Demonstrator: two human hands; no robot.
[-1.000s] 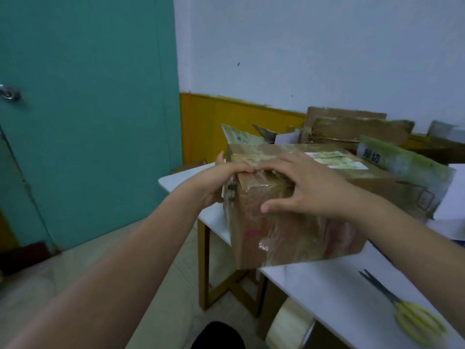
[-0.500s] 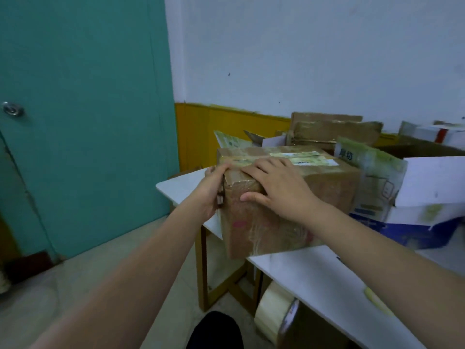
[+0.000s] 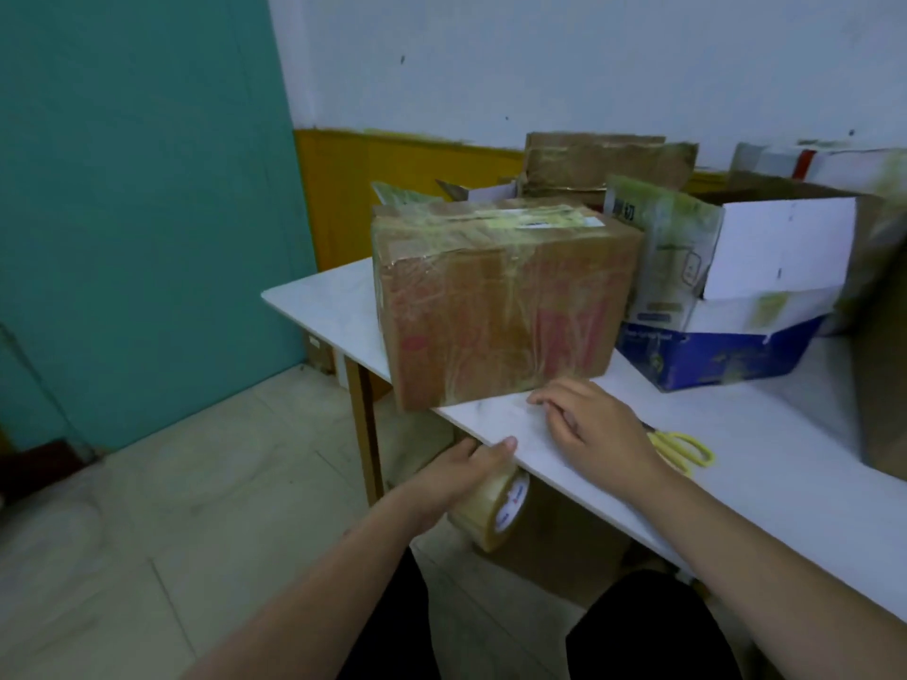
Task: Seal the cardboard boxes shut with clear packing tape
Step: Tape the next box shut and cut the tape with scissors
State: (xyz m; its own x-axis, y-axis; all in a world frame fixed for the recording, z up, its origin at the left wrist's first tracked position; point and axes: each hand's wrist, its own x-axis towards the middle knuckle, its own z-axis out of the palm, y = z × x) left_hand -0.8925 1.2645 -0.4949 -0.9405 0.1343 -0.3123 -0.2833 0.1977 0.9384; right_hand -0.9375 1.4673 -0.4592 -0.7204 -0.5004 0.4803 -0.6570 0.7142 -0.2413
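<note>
Cardboard box (image 3: 500, 306): sitting taped at the near left corner of the white table (image 3: 736, 463).
Left hand (image 3: 461, 476): grasping the clear packing tape roll (image 3: 495, 507) just below the table edge.
Right hand (image 3: 594, 427): resting on the tabletop, fingers loosely bent, gripping nothing.
Yellow scissors (image 3: 680, 446): lying just beside the right hand.

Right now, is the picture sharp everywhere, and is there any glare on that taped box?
Head view: dim, flat light with no hard shadows; the tape on the cardboard box catches pale sheen; the open white box at the right edge is smeared and bent by the wide lens; the left hand on the tape roll looks soft.
</note>
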